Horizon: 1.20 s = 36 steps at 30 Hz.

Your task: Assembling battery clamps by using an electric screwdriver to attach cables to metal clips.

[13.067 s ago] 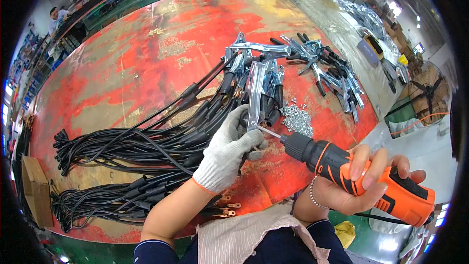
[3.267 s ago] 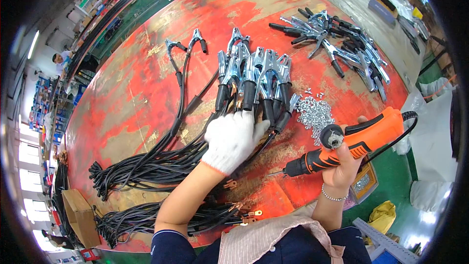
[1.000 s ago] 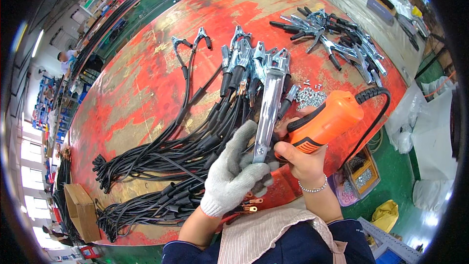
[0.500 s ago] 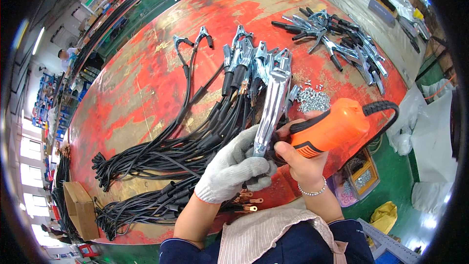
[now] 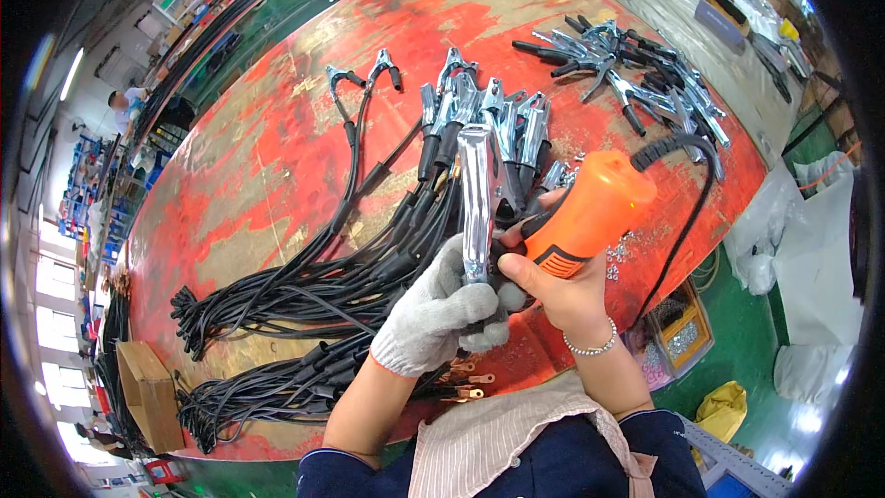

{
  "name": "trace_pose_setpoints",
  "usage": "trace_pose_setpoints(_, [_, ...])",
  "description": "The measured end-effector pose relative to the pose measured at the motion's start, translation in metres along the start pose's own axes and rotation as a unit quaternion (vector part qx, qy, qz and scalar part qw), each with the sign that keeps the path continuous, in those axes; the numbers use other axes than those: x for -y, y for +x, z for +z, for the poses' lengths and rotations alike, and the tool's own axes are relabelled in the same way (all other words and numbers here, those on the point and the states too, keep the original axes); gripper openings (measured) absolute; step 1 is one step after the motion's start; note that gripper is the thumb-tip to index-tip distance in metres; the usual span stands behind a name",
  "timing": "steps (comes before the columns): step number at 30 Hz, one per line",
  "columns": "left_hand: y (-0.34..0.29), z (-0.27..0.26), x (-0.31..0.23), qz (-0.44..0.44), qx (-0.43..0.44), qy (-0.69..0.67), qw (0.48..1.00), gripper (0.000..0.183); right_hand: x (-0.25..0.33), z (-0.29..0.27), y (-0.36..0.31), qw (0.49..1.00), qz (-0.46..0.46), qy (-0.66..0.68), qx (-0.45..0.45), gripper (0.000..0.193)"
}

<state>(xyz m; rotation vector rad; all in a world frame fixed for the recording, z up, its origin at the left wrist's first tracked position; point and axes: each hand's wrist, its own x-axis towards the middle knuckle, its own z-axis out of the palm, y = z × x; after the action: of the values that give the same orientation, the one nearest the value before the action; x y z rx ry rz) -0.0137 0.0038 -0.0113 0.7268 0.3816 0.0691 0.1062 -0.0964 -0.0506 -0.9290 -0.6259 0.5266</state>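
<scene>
My left hand (image 5: 442, 304), in a grey knitted glove, is closed around the lower end of a shiny metal clamp (image 5: 477, 203) that points away from me. My bare right hand (image 5: 558, 290), with a beaded bracelet, grips an orange corded power tool (image 5: 590, 212). The tool's front end is against or close beside the clamp's handle; my fingers hide the contact. Just beyond stand several finished-looking clamps (image 5: 452, 111) joined to black cables (image 5: 304, 286). Small metal nuts (image 5: 616, 254) lie on the table, partly behind the tool.
A pile of loose clamps with black grips (image 5: 636, 74) lies at the far right of the red worn table (image 5: 249, 138). More cables with copper lugs (image 5: 475, 379) lie near me. A cardboard box (image 5: 149, 397) is at the left, parts bins (image 5: 682, 332) at the right. The tool's cord (image 5: 682, 249) hangs over the table edge.
Both hands have shifted slightly left and nearer, with the clamp now more upright in view. The orange tool has tilted and moved left with my right hand, and its cord swings lower.
</scene>
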Motion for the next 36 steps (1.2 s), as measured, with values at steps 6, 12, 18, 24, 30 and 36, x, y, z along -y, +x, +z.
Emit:
trace_pose_setpoints(6, [0.006, 0.005, 0.003, 0.031, 0.001, 0.016, 0.999, 0.072, -0.010, 0.001, -0.003, 0.998, -0.064, -0.005, -0.023, 0.060])
trace_pose_setpoints(12, [0.007, -0.003, 0.001, 0.049, -0.012, -0.018, 0.999, 0.067, 0.006, 0.001, 0.003, 0.991, -0.119, -0.036, -0.043, 0.065])
trace_pose_setpoints(18, [0.025, -0.003, 0.003, 0.088, -0.029, 0.067, 0.993, 0.067, 0.070, -0.015, -0.010, 0.900, -0.425, 0.088, -0.032, 0.072])
trace_pose_setpoints(24, [0.030, -0.003, 0.010, 0.103, -0.043, 0.057, 0.992, 0.076, 0.078, -0.004, -0.010, 0.835, -0.524, 0.166, -0.012, 0.068])
trace_pose_setpoints(30, [0.031, -0.005, 0.010, 0.107, -0.052, 0.050, 0.992, 0.078, 0.076, 0.007, -0.013, 0.860, -0.483, 0.155, -0.057, 0.049])
trace_pose_setpoints(36, [0.035, -0.003, 0.014, 0.117, -0.087, 0.058, 0.988, 0.073, 0.065, 0.008, -0.018, 0.830, -0.536, 0.124, -0.097, 0.061])
